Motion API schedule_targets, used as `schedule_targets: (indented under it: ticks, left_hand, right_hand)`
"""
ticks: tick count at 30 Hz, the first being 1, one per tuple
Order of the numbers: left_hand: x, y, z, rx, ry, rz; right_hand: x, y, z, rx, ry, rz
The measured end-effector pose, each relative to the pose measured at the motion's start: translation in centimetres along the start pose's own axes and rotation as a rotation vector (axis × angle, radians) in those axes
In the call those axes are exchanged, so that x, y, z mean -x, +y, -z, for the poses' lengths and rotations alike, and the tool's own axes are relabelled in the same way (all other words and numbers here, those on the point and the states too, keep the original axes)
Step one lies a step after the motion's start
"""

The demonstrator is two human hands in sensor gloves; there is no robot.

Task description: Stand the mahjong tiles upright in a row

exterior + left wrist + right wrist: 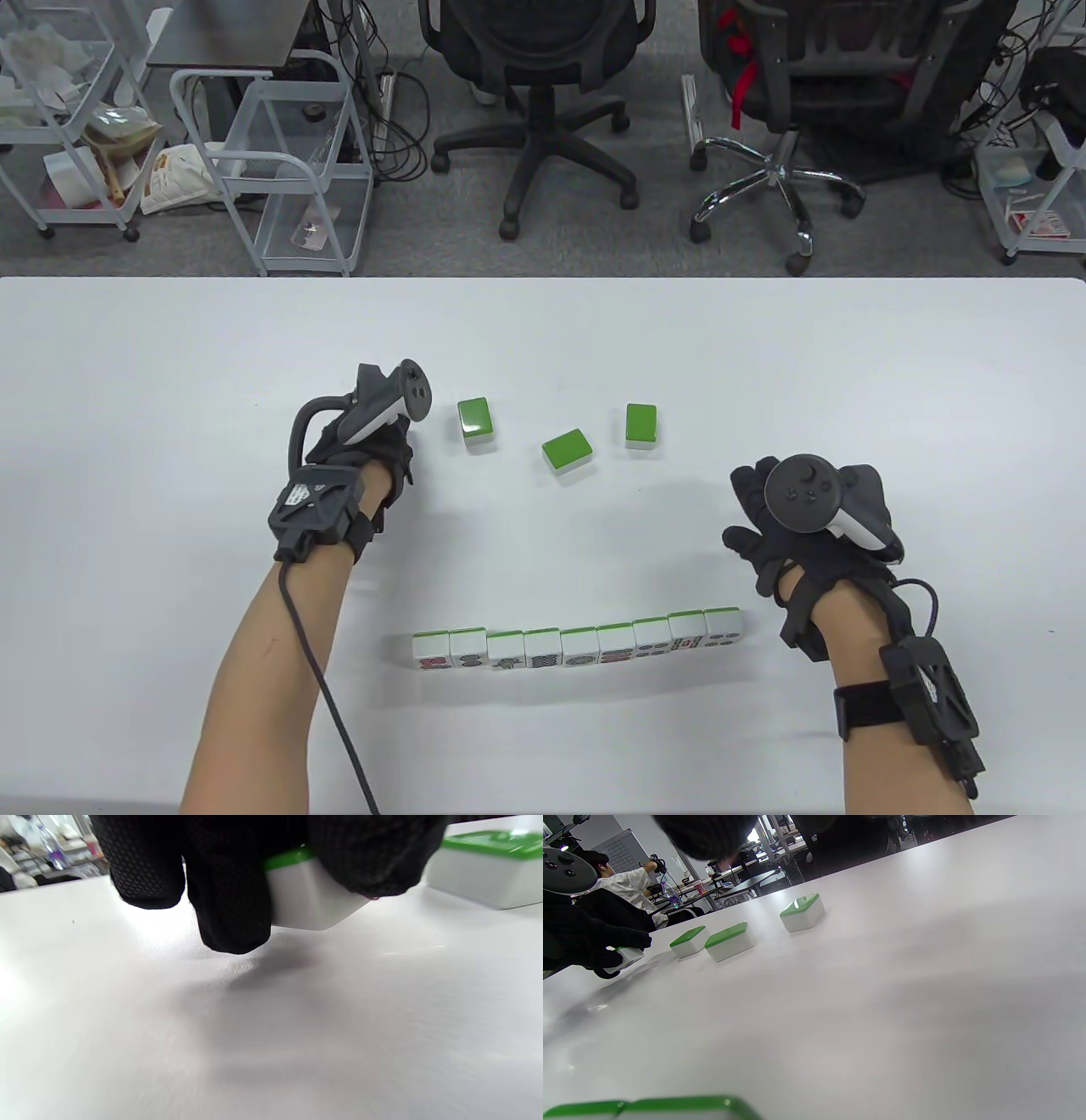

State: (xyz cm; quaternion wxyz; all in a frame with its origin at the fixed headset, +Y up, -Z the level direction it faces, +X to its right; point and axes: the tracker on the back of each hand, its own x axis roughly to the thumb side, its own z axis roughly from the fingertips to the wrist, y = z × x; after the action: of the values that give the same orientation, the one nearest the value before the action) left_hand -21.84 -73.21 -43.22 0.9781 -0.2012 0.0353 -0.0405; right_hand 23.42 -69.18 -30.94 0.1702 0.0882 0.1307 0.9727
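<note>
Several tiles stand upright in a row (577, 649) near the table's front. Three green-backed tiles lie face down behind it: a left tile (475, 422), a middle tile (567, 450) and a right tile (640, 424). My left hand (394, 450) is just left of the left tile. In the left wrist view its fingers (233, 908) pinch a fourth tile (309, 899), tilted a little above the table. The right wrist view shows this tile (630, 956) too. My right hand (759, 518) is open and empty, behind the row's right end.
The white table (170, 382) reaches to a far edge, with office chairs (543, 102) and wire carts (280, 170) on the floor beyond. The row's green tops (670, 1109) show at the bottom of the right wrist view.
</note>
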Motion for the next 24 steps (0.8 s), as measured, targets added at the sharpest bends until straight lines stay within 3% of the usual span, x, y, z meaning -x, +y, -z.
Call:
schedule_targets:
  ticks: [4,9,14,18,24]
  left_hand:
    - [0.7,-0.1,-3.5,0.103,-0.149,-0.003]
    - [0.6,-2.0,-8.0,0.244,-0.273,0.094]
    - [0.1,-4.3,-12.2,0.36,-0.415,0.055]
    - [-0.4,-5.9,-14.5,0.392,-0.48,0.069]
    - [-0.6,-7.0,-15.5,0.408,-0.524,0.02]
  right_hand:
    - [-0.1,0.0,0.0,-0.002,-0.002,-0.001]
    - [-0.2,0.0,0.1,-0.008,-0.003,-0.002]
    - [-0.2,0.1,0.0,-0.013,-0.005,0.007]
    - [-0.2,0.1,0.0,-0.013,-0.004,0.011]
    - [-0.2,0.1,-0.1,-0.02,-0.005,0.012]
